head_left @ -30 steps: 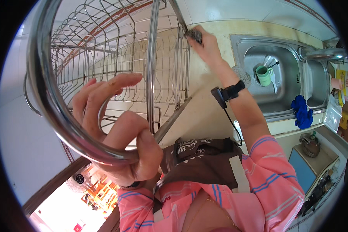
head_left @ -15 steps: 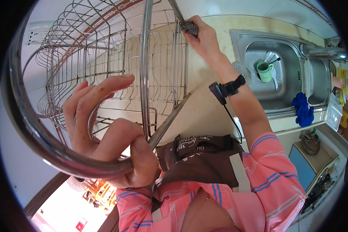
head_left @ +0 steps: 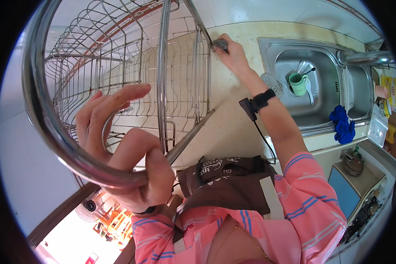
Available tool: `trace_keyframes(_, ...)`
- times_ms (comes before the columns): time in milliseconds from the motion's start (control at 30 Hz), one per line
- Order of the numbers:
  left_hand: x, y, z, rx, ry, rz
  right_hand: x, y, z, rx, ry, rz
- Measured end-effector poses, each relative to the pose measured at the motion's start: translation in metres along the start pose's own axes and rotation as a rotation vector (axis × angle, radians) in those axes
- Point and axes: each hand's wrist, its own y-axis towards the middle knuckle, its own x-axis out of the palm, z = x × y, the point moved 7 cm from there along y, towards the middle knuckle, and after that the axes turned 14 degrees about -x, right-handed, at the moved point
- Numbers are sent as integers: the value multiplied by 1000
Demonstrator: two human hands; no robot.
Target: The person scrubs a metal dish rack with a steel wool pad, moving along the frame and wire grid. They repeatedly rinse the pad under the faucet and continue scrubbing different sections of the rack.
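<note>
A chrome wire dish rack [head_left: 163, 66] stands at the left, tilted in the view, its thick curved tube close to me. My left hand [head_left: 134, 147] is closed around that tube near the front, thumb and index finger wrapped about it, the other fingers reaching up past it. At the far side, my right hand [head_left: 236, 58] pinches a grey steel wool scourer [head_left: 220, 44] against a straight rail of the rack. The fingertips behind the scourer are partly hidden. A black band with a small device and cable sits on my right wrist.
Right of the rack, a steel sink [head_left: 267, 49] is set in the pale counter [head_left: 233, 103]. Inside it are a green mug [head_left: 297, 84] and a white spoon. A second grey scourer [head_left: 272, 82] lies by its left rim, blue gloves [head_left: 342, 125] on its front edge.
My right hand and the scourer have come slightly nearer to me along the rail. The rack's curved tube and my left hand have shifted a little, with the left hand still gripping.
</note>
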Motion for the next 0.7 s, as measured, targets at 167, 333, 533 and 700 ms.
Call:
trace_keyframes(167, -12, -17, -10, -57, -82, 45, -33, -12, -45, -143, 218, -29)
trace_keyframes(333, -17, -26, -12, 10, -110, 43, -45, -7, -91, -505, 215, -18)
trace_keyframes(533, -22, -28, -14, 47, -95, 51, -20, -30, -54, -89, -15, -178)
trace_keyframes(700, -27, -44, -23, 200, -123, 377, -46, -34, -98, -142, 248, 109)
